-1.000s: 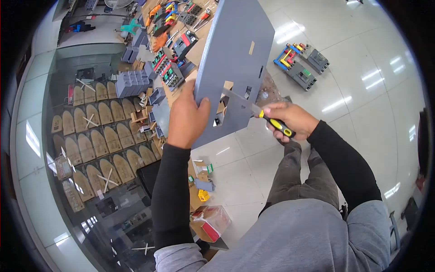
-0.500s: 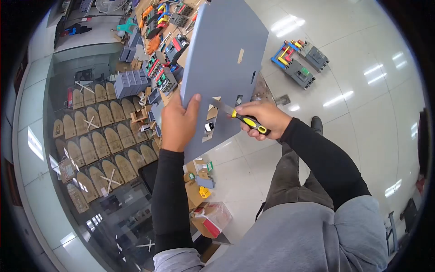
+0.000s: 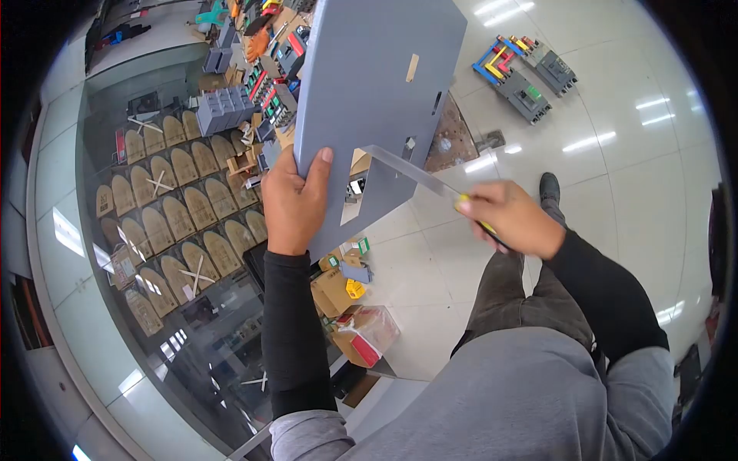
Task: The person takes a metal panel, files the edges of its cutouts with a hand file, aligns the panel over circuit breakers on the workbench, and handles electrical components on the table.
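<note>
1. A large grey flat panel with a pale edge point(image 3: 377, 92) stands tilted in front of the person, between the two hands, with a tall rectangular cut-out point(image 3: 354, 188) low in its face and a smaller square hole point(image 3: 410, 144) to the right of that
2. A long flat silver blade with a yellow-and-black handle point(image 3: 411, 170) slants across the face, its far end at the upper corner of the cut-out; whether it bears on the edge there cannot be told
3. The step in hand looks like working the cut-out's edge with the blade; a next stroke would seem to call for a steady panel and a blade kept flat to that edge
4. The left hand point(image 3: 296, 201) pinches the panel's near left edge, thumb on the face, fingers hidden behind, just left of the cut-out
5. The right hand point(image 3: 513, 215), slightly blurred, is closed around the handle, apart from the panel on its right side
6. Beyond the panel, two grey circuit breakers with blue, yellow and red bars point(image 3: 529, 96) lie on the shiny pale tiled floor point(image 3: 615, 180); to the left stands a stack of grey plastic blocks point(image 3: 225, 111)
</note>
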The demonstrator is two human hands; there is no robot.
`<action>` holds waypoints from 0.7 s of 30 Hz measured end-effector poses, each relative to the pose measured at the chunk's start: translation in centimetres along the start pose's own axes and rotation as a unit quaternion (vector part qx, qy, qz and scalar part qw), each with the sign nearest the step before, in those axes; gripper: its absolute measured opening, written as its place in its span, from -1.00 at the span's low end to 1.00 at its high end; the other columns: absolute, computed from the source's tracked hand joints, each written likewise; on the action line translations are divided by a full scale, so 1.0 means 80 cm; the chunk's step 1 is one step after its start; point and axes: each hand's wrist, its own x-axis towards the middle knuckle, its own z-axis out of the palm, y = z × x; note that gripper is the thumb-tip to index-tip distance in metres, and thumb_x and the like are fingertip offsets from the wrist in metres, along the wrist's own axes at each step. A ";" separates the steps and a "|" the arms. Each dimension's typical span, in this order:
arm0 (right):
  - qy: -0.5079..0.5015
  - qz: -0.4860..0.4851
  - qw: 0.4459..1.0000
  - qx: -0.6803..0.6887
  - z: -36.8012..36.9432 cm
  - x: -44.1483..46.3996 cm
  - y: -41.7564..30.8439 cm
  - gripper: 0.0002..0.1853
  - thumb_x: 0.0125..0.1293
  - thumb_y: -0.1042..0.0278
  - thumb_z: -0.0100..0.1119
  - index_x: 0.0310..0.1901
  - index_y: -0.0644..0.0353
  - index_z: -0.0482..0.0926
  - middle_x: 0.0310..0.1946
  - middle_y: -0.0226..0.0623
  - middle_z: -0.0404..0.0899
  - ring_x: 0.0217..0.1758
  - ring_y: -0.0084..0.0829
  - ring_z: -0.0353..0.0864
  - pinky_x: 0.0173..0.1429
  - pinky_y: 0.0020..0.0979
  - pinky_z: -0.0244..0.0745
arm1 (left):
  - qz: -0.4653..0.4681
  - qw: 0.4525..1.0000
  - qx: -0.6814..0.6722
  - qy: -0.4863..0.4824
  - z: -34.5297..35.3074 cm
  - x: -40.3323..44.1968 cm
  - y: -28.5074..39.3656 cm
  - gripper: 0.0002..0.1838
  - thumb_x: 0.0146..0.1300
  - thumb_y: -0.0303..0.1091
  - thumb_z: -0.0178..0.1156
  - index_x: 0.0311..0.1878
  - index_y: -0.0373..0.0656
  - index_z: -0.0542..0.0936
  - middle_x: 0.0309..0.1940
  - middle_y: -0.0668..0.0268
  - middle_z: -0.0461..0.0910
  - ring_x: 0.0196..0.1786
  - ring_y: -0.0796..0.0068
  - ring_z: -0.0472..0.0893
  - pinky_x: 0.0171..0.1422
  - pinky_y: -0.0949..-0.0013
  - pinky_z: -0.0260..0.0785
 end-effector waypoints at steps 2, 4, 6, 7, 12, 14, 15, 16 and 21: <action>-0.010 -0.011 1.000 0.008 0.008 0.051 -0.003 -0.67 0.58 0.11 0.15 -0.17 0.25 0.65 -0.54 -0.37 0.56 -0.69 -0.60 0.44 -0.61 -0.47 0.33 | 0.001 1.000 0.005 -0.003 0.000 -0.002 0.001 -0.64 0.47 -0.16 0.33 -0.09 -0.36 0.67 -0.49 0.11 0.71 -0.44 0.44 0.67 -0.23 0.29 0.52; 0.014 0.006 0.999 0.043 0.024 0.083 -0.028 -0.65 0.58 0.09 0.16 -0.17 0.26 0.65 -0.54 -0.37 0.56 -0.67 -0.61 0.46 -0.61 -0.47 0.33 | 0.000 1.000 0.005 0.002 0.002 0.001 0.003 -0.64 0.47 -0.15 0.33 -0.10 -0.36 0.67 -0.49 0.09 0.71 -0.44 0.40 0.69 -0.23 0.28 0.52; -0.004 -0.018 0.998 0.052 0.023 0.083 -0.016 -0.61 0.57 0.04 0.17 -0.12 0.30 0.66 -0.55 -0.35 0.57 -0.64 -0.61 0.49 -0.61 -0.47 0.34 | -0.011 1.000 0.005 -0.005 0.000 -0.002 0.000 -0.64 0.47 -0.15 0.33 -0.10 -0.35 0.66 -0.49 0.07 0.71 -0.44 0.32 0.70 -0.23 0.26 0.52; -0.001 -0.004 0.999 0.037 0.010 0.060 -0.004 -0.60 0.58 0.04 0.16 -0.09 0.31 0.66 -0.55 -0.35 0.57 -0.64 -0.60 0.49 -0.62 -0.47 0.33 | -0.001 1.000 -0.003 -0.005 0.002 -0.005 0.001 -0.65 0.48 -0.15 0.33 -0.11 -0.35 0.66 -0.49 0.05 0.70 -0.44 0.27 0.71 -0.24 0.25 0.52; 0.030 0.039 0.997 0.065 0.020 -0.004 -0.008 -0.63 0.60 0.11 0.12 -0.09 0.33 0.65 -0.55 -0.32 0.56 -0.68 -0.57 0.46 -0.63 -0.45 0.29 | 0.005 1.000 0.014 -0.011 0.005 -0.021 0.024 -0.66 0.47 -0.17 0.32 -0.17 -0.34 0.63 -0.48 -0.05 0.69 -0.43 0.03 0.74 -0.28 0.20 0.51; 0.029 -0.030 0.997 0.072 0.035 0.073 -0.009 -0.64 0.59 0.12 0.12 -0.13 0.32 0.64 -0.55 -0.32 0.55 -0.69 -0.56 0.46 -0.64 -0.44 0.28 | -0.001 1.000 0.015 -0.008 0.006 -0.018 0.024 -0.66 0.46 -0.17 0.33 -0.17 -0.34 0.63 -0.49 -0.05 0.68 -0.42 0.01 0.74 -0.27 0.17 0.51; 0.034 -0.031 0.997 0.064 0.037 0.079 -0.015 -0.64 0.60 0.12 0.12 -0.15 0.32 0.63 -0.55 -0.32 0.55 -0.69 -0.55 0.45 -0.64 -0.43 0.28 | 0.009 1.000 0.012 0.001 0.006 -0.015 0.019 -0.66 0.46 -0.17 0.32 -0.16 -0.34 0.63 -0.49 -0.05 0.68 -0.42 0.00 0.74 -0.27 0.16 0.52; 0.040 -0.030 0.997 0.058 0.041 0.084 -0.018 -0.64 0.60 0.11 0.12 -0.16 0.31 0.62 -0.55 -0.31 0.54 -0.70 -0.54 0.45 -0.64 -0.43 0.27 | 0.020 1.000 0.010 0.006 0.007 -0.011 0.012 -0.66 0.46 -0.16 0.32 -0.16 -0.34 0.64 -0.49 -0.05 0.68 -0.41 0.00 0.74 -0.27 0.16 0.52; 0.042 0.053 0.997 0.040 0.007 -0.044 -0.006 -0.56 0.57 0.02 0.15 -0.08 0.36 0.63 -0.64 -0.35 0.50 -0.74 -0.59 0.38 -0.64 -0.46 0.23 | 0.020 1.000 -0.013 0.003 0.001 0.004 -0.005 -0.64 0.45 -0.15 0.32 -0.13 -0.34 0.65 -0.43 -0.06 0.71 -0.33 0.01 0.76 -0.21 0.14 0.54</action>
